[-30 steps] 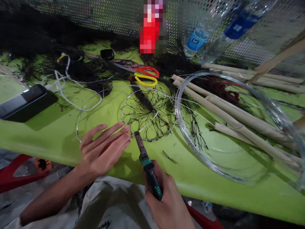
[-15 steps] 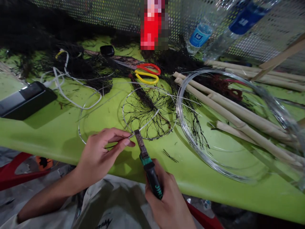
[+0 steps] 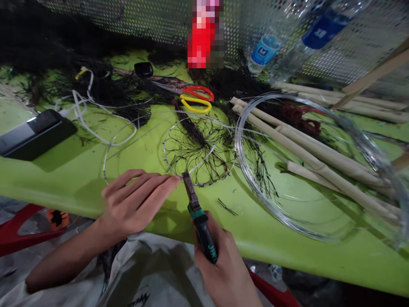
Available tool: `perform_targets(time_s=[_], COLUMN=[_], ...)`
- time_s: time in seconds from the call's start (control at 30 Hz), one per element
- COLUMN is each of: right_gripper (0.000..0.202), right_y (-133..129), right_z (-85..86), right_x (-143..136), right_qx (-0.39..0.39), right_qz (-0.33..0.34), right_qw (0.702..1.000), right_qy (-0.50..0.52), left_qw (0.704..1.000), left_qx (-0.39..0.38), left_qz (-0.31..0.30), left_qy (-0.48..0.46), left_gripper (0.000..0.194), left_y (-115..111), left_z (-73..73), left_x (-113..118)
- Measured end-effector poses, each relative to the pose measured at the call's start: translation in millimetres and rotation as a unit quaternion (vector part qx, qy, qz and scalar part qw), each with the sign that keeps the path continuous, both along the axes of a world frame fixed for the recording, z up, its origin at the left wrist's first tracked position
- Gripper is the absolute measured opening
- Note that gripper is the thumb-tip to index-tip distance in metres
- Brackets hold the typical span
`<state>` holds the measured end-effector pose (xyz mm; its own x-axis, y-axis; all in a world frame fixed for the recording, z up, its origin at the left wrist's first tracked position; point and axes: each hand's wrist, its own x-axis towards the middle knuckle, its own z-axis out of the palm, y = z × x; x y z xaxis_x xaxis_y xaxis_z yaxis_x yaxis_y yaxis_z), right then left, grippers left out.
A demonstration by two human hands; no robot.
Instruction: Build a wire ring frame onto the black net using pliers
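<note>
One perforated panel [image 3: 137, 23] rises behind one green table [image 3: 319, 264]. On the table lies one big wire coil [image 3: 239, 147], with at least five pale sticks [image 3: 303, 152] in and behind it. Two bare hands work here: the right hand [image 3: 223, 256] has its fingers wrapped round one pair of pliers [image 3: 202, 230]; the left hand [image 3: 137, 200] keeps its fingers straight and close together, and whether they pinch wire cannot be told. Two bottles [image 3: 265, 52] stand near the panel. One netted wire ring [image 3: 202, 146] lies flat just beyond the left fingertips, by the pliers' tip. Behind it is one pair of scissors [image 3: 182, 92].
</note>
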<state>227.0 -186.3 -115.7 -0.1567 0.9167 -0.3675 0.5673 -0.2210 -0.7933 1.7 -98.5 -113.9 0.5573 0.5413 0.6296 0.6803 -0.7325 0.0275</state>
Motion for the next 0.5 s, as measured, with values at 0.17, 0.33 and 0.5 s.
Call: perform_targets(time_s=[0.17,0.33,0.5], right_gripper=[0.018,0.018,0.019], right_y=[-1,-3,-2], right_z=[-1.0,0.2,0.4], right_x=[-1,0,-1], right_qx=[0.004,0.02,0.014], right_qz=[0.005,0.009,0.01], right_qw=[1.0,1.0,1.0], right_qy=[-0.006,-0.014,-0.019], left_qw=[0.999,0.988,0.925], left_qx=[0.032,-0.102,-0.291], left_qz=[-0.018,0.015,0.068], left_qy=[-0.015,-0.118,-0.237], left_gripper=[0.032,0.014,0.003], left_y=[5,5,2], left_z=[-2.7,-1.4,5.3], left_x=[-3,3,10])
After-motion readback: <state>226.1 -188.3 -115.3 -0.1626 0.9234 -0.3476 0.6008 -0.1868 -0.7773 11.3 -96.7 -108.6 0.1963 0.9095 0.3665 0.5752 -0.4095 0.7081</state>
